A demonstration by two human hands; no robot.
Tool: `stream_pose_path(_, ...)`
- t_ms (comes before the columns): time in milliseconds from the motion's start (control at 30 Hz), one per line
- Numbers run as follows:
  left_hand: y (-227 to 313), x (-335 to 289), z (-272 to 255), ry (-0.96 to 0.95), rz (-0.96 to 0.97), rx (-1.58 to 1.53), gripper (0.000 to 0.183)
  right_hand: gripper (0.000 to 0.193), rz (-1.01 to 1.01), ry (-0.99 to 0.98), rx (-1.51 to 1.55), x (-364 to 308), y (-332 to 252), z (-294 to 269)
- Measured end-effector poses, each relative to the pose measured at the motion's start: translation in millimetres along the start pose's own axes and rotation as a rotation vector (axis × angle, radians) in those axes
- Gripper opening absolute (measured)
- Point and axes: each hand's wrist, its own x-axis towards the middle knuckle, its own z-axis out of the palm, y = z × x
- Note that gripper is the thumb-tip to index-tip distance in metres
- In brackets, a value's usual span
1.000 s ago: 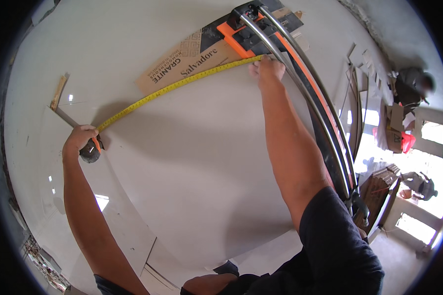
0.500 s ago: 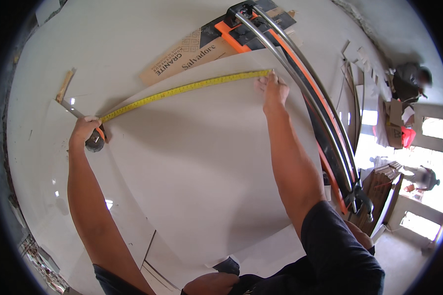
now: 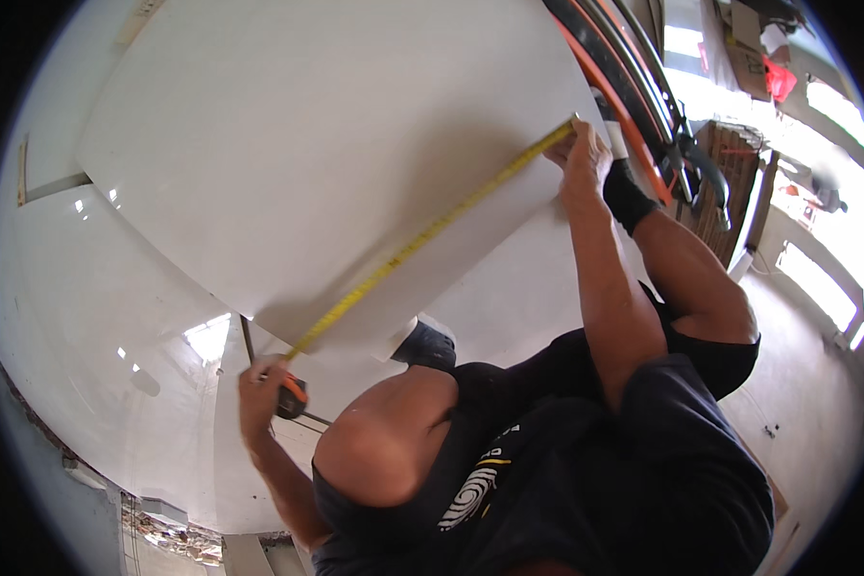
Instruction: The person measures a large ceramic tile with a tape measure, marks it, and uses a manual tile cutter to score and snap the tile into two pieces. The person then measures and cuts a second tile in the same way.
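A yellow tape measure blade (image 3: 430, 230) is stretched slantwise over a large glossy white tile (image 3: 288, 144), from lower left to upper right. My left hand (image 3: 259, 392) is closed at the blade's lower end, by the black and orange tape measure case (image 3: 293, 396), just past the tile's near edge. At the far right edge of the tile, my right hand (image 3: 588, 163) pinches the blade's free end, its fingertips partly hidden.
An orange and black tile cutter (image 3: 624, 101) with metal rails lies along the right side. An L-shaped square (image 3: 56, 188) rests at the left. My feet are by the tile's near and right edges. Stacked boards (image 3: 710, 178) and another person (image 3: 824, 192) are farther right.
Both hands have shifted the stretched tape from the tile's far side to its near side. My left hand came nearer and to the right. The view has tilted toward my body.
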Motion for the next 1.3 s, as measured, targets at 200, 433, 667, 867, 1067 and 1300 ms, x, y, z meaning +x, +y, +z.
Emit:
stream_pose_path(200,-29.3,-4.0,34.9,-0.333,-0.021,0.086,0.031,0.030,0.035,0.179,-0.316,21.9,68.4,-81.6)
stream_pose_path(433,-46.7,3.7,50.6,-0.382,0.023,-0.016,0.028,0.027,0.071,0.150,-0.380,3.2,27.6,-71.4)
stream_pose_path(667,-64.4,-2.3,59.0,-0.397,-0.011,-0.052,0.031,0.023,0.063,0.111,-0.424,-0.5,28.9,-70.4)
stream_pose_path(867,-72.2,1.7,62.9,-0.375,0.033,0.005,0.027,0.030,0.051,0.093,-0.448,5.9,30.5,-73.3)
stream_pose_path(1067,-69.6,2.6,62.2,-0.384,0.071,0.025,0.026,0.025,0.027,0.068,-0.442,9.2,32.9,-77.9)
stream_pose_path(1300,-68.0,1.3,61.5,-0.402,0.043,0.018,0.030,0.033,0.018,0.045,-0.465,5.7,31.2,-76.0)
